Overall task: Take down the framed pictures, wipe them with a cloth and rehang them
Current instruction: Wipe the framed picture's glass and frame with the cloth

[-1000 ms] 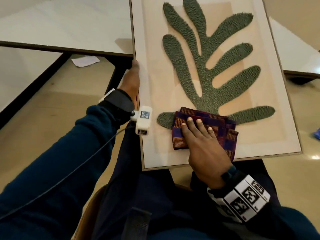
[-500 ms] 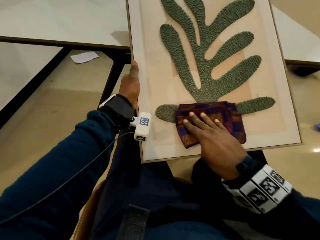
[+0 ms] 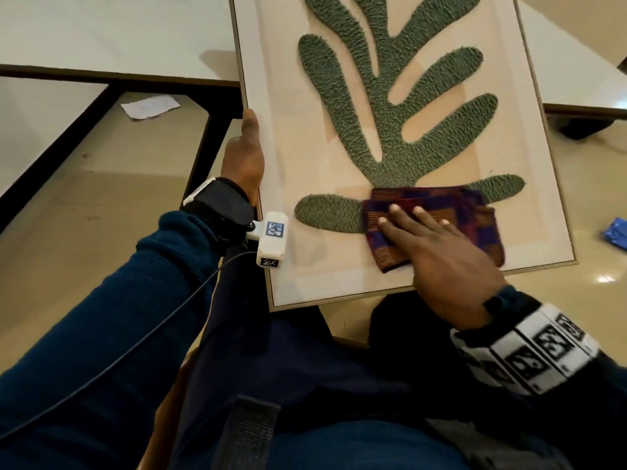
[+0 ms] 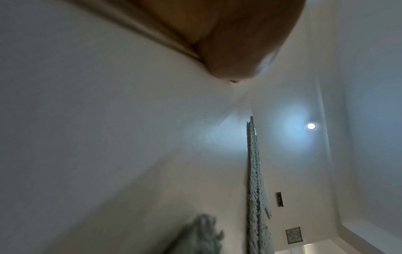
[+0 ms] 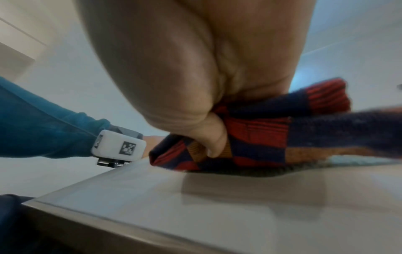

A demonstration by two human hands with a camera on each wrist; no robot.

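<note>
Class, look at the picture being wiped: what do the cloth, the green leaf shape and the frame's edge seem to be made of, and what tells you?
Cloth: woven fabric, matte; checked stripes and soft folds show it.
Green leaf shape: looks like tufted or nubbly textile, from its bumpy pile.
Frame's edge: thin, pale, possibly wood or brushed metal; unclear.

One framed picture [image 3: 403, 137], one cloth [image 3: 437, 225], two hands, and maybe two tables [image 3: 112, 39].
</note>
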